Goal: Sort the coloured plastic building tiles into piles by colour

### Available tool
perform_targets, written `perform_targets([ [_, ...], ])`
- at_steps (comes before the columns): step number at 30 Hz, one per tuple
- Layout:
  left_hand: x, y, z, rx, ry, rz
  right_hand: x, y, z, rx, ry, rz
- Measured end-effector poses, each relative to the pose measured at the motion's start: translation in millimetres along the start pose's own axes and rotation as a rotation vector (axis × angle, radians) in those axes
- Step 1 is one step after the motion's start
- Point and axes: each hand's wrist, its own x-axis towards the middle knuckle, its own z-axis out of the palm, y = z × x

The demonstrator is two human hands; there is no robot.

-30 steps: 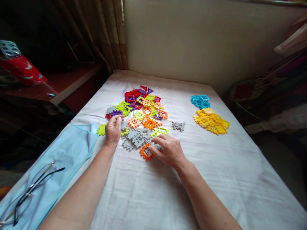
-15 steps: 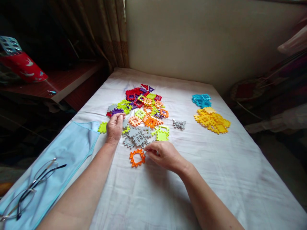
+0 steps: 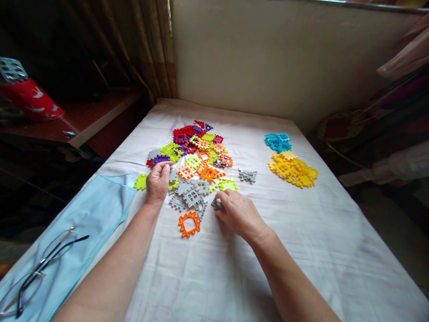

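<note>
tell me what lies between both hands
In the head view, mainly overlapping grey pieces lie between left hand and right hand, with an orange frame nearer the camera.

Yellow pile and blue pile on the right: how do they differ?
The yellow pile spreads wider; the blue pile is smaller.
The yellow pile lies nearer the camera, while the blue pile sits farther back, toward the wall.
The yellow pile has a paler piece at its far edge; the blue pile shows none that pale.
Both are toothed pieces heaped on the white sheet.
</note>
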Motion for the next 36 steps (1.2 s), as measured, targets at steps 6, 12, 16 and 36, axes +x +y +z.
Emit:
perform_targets([
  [6,0,-1,0.0,0.009,0.014,-0.02,-1,1,2,0.03,0.041,-0.105],
  [12,1,-2,0.3,0.017,0.02,-0.01,1,62,-8,0.502,0.402,-0.024],
  [16,1,-1,0.2,0.018,0.016,-0.012,12,109,5,0.72,0.584,0.254],
  [36,0,1,0.5,0.03,0.011,-0.023,23,33,23,0.497,0.584,-0.129],
])
